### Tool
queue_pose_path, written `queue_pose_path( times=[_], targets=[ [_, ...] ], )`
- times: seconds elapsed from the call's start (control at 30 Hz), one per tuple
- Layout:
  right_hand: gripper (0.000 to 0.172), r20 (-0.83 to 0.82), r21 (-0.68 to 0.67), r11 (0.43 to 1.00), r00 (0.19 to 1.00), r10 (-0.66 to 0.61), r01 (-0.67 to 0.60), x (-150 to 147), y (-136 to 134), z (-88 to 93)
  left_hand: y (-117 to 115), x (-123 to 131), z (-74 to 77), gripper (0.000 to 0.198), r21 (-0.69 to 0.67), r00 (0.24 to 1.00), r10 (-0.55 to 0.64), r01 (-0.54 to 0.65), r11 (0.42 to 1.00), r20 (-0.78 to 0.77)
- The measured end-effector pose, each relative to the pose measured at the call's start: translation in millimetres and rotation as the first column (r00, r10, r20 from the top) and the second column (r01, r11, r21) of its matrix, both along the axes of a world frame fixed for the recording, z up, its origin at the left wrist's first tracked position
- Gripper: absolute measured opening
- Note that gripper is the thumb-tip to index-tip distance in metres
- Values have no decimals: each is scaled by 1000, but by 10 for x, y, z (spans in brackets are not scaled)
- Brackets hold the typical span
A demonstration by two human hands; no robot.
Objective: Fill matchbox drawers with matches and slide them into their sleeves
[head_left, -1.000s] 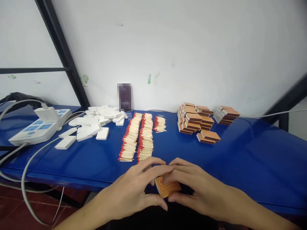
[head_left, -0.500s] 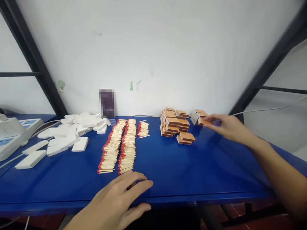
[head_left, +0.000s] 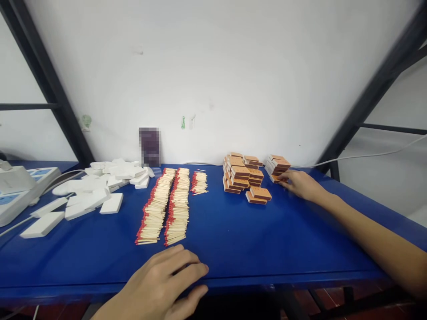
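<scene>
At the back right, my right hand (head_left: 302,184) pinches an orange-brown matchbox (head_left: 274,178) low against the front of a small stack of matchboxes (head_left: 278,162). My fingers partly cover that box. To the left stands a larger pile of matchboxes (head_left: 239,172), with two more matchboxes (head_left: 260,194) lying stacked in front of it. My left hand (head_left: 167,280) rests at the table's front edge, fingers loosely bent and apart, holding nothing. Just beyond it lie two long rows of red-tipped matches (head_left: 176,209) and one short row of matches (head_left: 199,182).
White boxes and pieces (head_left: 90,189) are heaped on the left of the blue table (head_left: 233,240). A white power strip (head_left: 23,191) with cables lies at the far left. A blurred dark purple object (head_left: 150,146) leans on the wall. Black frame posts stand at both sides.
My right hand has lowered the matchbox from the upper front of the small stack to its base by the tabletop. My left hand has barely shifted.
</scene>
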State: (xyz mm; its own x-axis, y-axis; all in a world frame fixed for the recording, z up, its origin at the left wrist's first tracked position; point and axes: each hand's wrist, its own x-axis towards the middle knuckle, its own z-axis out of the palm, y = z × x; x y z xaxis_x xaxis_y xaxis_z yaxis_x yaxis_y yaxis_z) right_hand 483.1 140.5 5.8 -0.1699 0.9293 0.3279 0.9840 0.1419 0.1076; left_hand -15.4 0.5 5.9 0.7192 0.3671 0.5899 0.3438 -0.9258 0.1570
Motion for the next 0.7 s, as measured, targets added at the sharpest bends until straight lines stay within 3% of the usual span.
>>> queue_pose_path(
  times=[0.1,0.2,0.27,0.3,0.37,0.43,0.57,0.7],
  targets=[
    [31,4,18,1000,1000,8,-8,-1,-14,-24,-14,-15,66,19,31,1000,5,-6,999,20],
    [33,-5,23,999,999,40,-39,-20,-60,3,120,-196,168,15,129,996,80,-86,988,49],
    [33,-19,38,998,999,50,-49,-52,-104,40,313,-418,233,16,174,965,260,-264,949,46],
    [32,-28,53,997,998,49,-47,-80,-131,61,425,-549,256,20,196,917,398,-397,897,35],
    [34,-54,97,995,998,37,-32,-171,-202,102,638,-817,275,35,239,729,684,-664,708,0],
    [33,-129,131,991,990,50,-33,-317,-303,137,789,-1050,258,46,257,583,802,-761,596,-134],
    [30,-212,145,966,947,243,-215,-693,-550,158,876,-1299,192,49,239,523,828,-793,560,-201],
    [35,-208,74,940,917,342,-334,-925,-662,65,852,-1321,159,47,214,524,822,-797,566,-221]
  ],
)
